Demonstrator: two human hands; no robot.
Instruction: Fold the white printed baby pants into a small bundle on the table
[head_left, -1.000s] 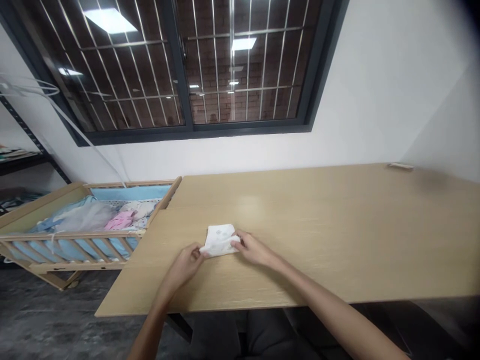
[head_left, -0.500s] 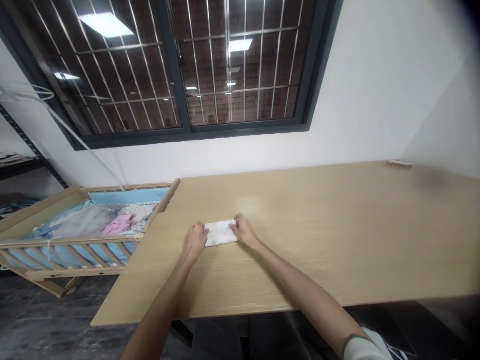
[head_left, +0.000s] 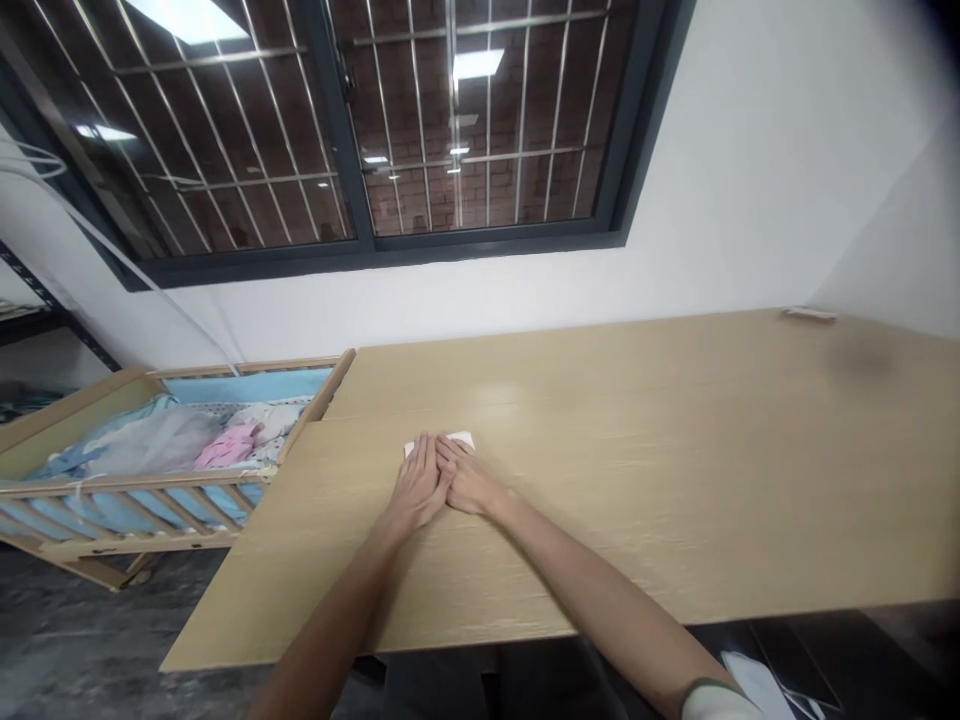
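Flat white cloth (head_left: 463,438), long axis seemingly left-right, under left hand (head_left: 420,488) and right hand (head_left: 469,482), both pressed flat; far corners show.

White cloth (head_left: 465,438) mostly covered
It is overlaid on the wooden tabletop (head_left: 637,450) by the left hand (head_left: 418,486) and right hand (head_left: 469,484), set touching.

The left grip (head_left: 420,487) and right grip (head_left: 466,483) have left the side edges of the small, white, patterned, folded cloth (head_left: 464,438) and now lie flat over it, touching, only its far corners showing.
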